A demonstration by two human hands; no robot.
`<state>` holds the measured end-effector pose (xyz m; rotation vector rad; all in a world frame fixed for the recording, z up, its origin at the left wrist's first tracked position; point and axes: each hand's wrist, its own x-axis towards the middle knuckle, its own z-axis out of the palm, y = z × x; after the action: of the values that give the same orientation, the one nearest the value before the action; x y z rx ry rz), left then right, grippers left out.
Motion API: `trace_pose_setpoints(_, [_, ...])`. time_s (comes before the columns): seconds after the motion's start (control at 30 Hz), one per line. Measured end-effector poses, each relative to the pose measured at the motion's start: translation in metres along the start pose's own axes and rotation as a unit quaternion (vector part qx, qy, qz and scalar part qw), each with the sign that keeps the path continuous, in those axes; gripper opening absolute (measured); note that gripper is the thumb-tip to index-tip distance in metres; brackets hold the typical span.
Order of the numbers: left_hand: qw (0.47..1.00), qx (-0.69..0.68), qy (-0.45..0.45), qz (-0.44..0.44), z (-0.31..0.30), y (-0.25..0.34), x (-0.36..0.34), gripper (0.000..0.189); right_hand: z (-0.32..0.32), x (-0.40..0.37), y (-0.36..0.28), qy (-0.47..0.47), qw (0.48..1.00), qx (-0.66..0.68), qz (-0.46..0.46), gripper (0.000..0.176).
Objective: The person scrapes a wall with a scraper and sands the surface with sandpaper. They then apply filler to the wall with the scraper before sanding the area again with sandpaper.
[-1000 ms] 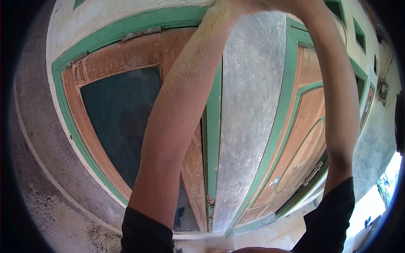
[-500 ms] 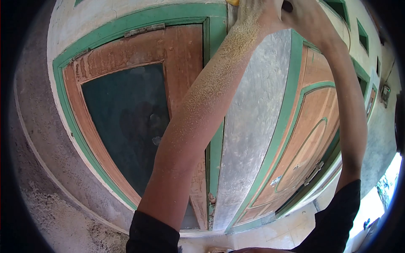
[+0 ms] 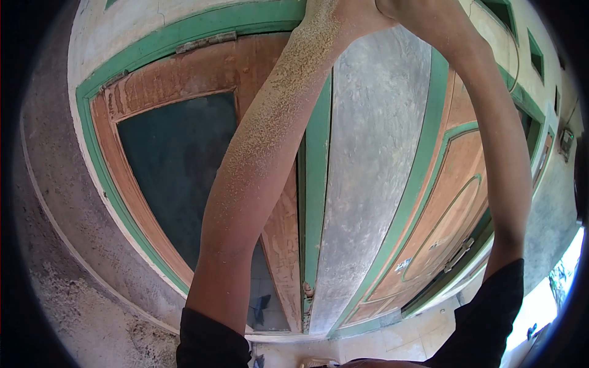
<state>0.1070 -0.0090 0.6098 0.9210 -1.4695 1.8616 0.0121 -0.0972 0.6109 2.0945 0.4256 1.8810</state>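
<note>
Both arms raised before grey pillar. Left hand, right hand cut off at top edge, grip untellable. Sawdust coats left forearm.

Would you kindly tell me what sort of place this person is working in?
Most likely outdoors, at the front wall of an older house: a worn wooden door with a dark pane, green-painted frames, and rough grey plaster beside a second panelled door.

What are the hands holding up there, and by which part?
Cannot be told: the left forearm and right forearm run past the picture's top edge, so the hands are out of sight.
</note>
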Motion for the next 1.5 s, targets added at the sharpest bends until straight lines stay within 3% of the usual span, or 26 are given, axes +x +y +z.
trace_pose_setpoints(0.17, [0.999, -0.040, -0.018, 0.017, 0.000, 0.008, -0.011, 0.054, 0.004, -0.019, 0.004, 0.034, 0.998, -0.031, -0.047, 0.015])
trace_pose_setpoints(0.3, [0.999, -0.030, -0.010, 0.037, 0.002, 0.007, -0.012, 0.055, -0.010, -0.022, -0.017, 0.006, 1.000, -0.008, -0.005, 0.014])
trace_pose_setpoints(0.4, [0.997, -0.062, -0.048, 0.010, 0.003, 0.011, -0.014, 0.056, -0.008, -0.026, -0.009, 0.060, 0.991, -0.088, -0.084, 0.014])
trace_pose_setpoints(0.47, [0.997, -0.075, -0.012, 0.019, 0.006, 0.010, -0.016, 0.054, -0.009, -0.022, -0.004, -0.035, 0.999, -0.004, -0.008, 0.011])
trace_pose_setpoints(0.5, [0.997, -0.076, -0.013, 0.019, 0.007, 0.009, -0.016, 0.054, -0.009, -0.022, -0.004, -0.035, 0.999, -0.004, -0.006, 0.011])
trace_pose_setpoints(0.57, [0.995, -0.074, 0.030, 0.060, 0.006, 0.005, -0.015, 0.050, -0.005, -0.022, -0.006, 0.009, 0.998, -0.054, -0.033, 0.011])
trace_pose_setpoints(0.67, [0.996, -0.056, 0.036, 0.052, -0.006, 0.005, -0.016, 0.046, 0.011, -0.019, -0.013, 0.074, 0.994, -0.065, -0.052, 0.014])
trace_pose_setpoints(0.8, [0.998, 0.015, -0.018, 0.055, -0.017, 0.006, -0.021, 0.049, 0.018, -0.016, -0.005, 0.069, 0.997, -0.033, -0.031, 0.015])
trace_pose_setpoints(0.83, [0.998, 0.017, -0.021, 0.056, -0.015, 0.010, -0.023, 0.049, 0.010, -0.017, -0.004, 0.052, 0.996, -0.018, -0.066, 0.015])
trace_pose_setpoints(0.9, [0.987, 0.086, 0.100, 0.096, -0.008, 0.017, -0.031, 0.046, -0.001, -0.019, 0.004, 0.036, 0.994, 0.003, -0.098, 0.015])
trace_pose_setpoints(0.93, [0.987, 0.089, 0.095, 0.095, -0.022, 0.019, -0.037, 0.046, -0.005, -0.021, 0.010, 0.042, 0.992, -0.026, -0.113, 0.016])
trace_pose_setpoints(1.0, [0.991, 0.024, -0.098, 0.090, -0.064, 0.018, -0.052, 0.055, -0.009, -0.019, 0.020, 0.065, 0.982, -0.069, -0.163, 0.025])
trace_pose_setpoints(1.03, [0.991, 0.024, -0.100, 0.089, -0.070, 0.016, -0.059, 0.055, -0.012, -0.017, 0.022, 0.065, 0.982, -0.068, -0.163, 0.025])
trace_pose_setpoints(1.1, [0.973, 0.036, -0.205, 0.102, -0.075, 0.018, -0.066, 0.040, -0.017, -0.012, 0.023, 0.034, 0.968, -0.120, -0.218, 0.029])
trace_pose_setpoints(1.13, [0.973, 0.035, -0.206, 0.102, -0.073, 0.022, -0.069, 0.040, -0.018, -0.010, 0.024, 0.034, 0.968, -0.120, -0.217, 0.029])
trace_pose_setpoints(1.2, [0.969, 0.014, -0.236, 0.076, -0.068, 0.030, -0.074, 0.026, -0.017, -0.004, 0.025, 0.088, 0.940, -0.132, -0.303, 0.032])
trace_pose_setpoints(1.43, [0.962, 0.028, -0.272, 0.029, -0.054, 0.037, -0.082, 0.023, -0.005, 0.004, 0.017, 0.107, 0.936, -0.149, -0.299, 0.034])
trace_pose_setpoints(1.5, [0.960, 0.019, -0.280, 0.009, -0.055, 0.038, -0.082, 0.023, -0.011, 0.003, 0.023, 0.065, 0.942, -0.126, -0.303, 0.036])
